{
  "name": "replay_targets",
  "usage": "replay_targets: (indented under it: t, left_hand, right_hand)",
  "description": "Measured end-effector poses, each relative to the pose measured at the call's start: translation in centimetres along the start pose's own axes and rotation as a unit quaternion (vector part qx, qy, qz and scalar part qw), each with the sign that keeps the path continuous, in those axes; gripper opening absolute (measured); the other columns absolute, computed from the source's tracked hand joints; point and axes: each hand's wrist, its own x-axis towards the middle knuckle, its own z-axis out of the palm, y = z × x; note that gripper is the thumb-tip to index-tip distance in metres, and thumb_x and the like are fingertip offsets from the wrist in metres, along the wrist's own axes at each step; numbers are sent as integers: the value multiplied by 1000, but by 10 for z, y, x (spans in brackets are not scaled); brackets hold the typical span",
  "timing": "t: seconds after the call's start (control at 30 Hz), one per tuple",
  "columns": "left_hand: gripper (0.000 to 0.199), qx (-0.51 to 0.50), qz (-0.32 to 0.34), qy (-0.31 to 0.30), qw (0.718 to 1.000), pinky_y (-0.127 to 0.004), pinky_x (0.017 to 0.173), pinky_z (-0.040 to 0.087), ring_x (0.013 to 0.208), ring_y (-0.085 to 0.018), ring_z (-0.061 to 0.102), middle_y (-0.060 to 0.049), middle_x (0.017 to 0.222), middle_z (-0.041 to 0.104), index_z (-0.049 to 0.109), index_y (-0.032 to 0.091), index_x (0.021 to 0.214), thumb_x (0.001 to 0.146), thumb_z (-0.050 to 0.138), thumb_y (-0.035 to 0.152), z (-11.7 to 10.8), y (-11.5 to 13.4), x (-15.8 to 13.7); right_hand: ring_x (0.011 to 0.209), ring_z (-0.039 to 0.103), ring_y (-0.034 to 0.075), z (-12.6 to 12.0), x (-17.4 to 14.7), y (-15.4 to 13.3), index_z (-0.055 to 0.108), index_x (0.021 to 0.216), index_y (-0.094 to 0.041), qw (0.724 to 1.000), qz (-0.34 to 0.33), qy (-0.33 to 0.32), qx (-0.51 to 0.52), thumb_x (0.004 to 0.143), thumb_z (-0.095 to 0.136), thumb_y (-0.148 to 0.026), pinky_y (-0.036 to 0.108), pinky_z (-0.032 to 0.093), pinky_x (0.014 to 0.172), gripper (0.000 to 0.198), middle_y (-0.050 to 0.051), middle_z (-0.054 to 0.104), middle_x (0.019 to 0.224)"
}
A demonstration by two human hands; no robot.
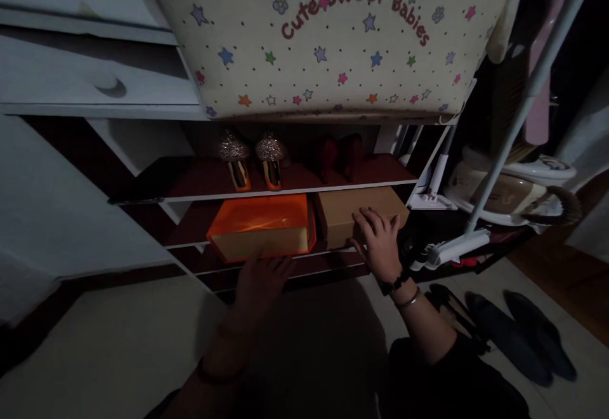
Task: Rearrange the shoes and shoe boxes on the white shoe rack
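On a shelf of the dark red shoe rack lie an orange shoebox (261,211) on the left and a brown cardboard box (342,206) on the right. My right hand (379,241) rests at the front of the brown box, fingers spread over its top and edge, not wrapped around it. In deep shadow, my left hand (264,276) is just below the front of the orange box, fingers stretched out; whether it touches the box I cannot tell. Glittery high heels (269,159) and dark red heels (340,157) stand on the shelf above.
A cream star-print cover (328,70) hangs above the rack. White drawers (99,76) are at the left. To the right are a white squeegee pole (514,133), a pot (504,190) and a pink-handled brush (537,89). Dark shoes (511,336) lie on the tiled floor.
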Motion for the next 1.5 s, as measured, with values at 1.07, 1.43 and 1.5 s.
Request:
replay_targets:
  t: [1.07, 1.43, 1.5]
  left_hand:
    - [10, -9, 80, 59, 995, -72, 110, 47, 110, -27, 67, -8, 114, 68, 61, 22, 95, 96, 56, 30, -23, 21, -20]
    - [7, -1, 74, 42, 996, -75, 111, 43, 110, -27, 68, -9, 115, 68, 61, 21, 94, 89, 56, 24, -23, 23, -16]
    - [7, 2, 79, 38, 996, -74, 112, 43, 112, -27, 67, -8, 114, 68, 61, 22, 94, 88, 57, 24, -23, 22, -15]
  right_hand:
    - [148, 35, 34, 43, -15, 10, 54, 148, -49, 978, -142, 140, -57, 93, 76, -31, 76, 5, 122, 62, 9, 39, 160]
    - [153, 31, 34, -57, -112, -14, 39, 153, -58, 982, -137, 131, 18, 88, 82, -20, 81, 9, 124, 87, 0, 16, 174]
    - [154, 32, 33, -64, -119, -14, 40, 152, -57, 982, -134, 133, 29, 87, 81, -18, 81, 11, 124, 86, -1, 16, 175]
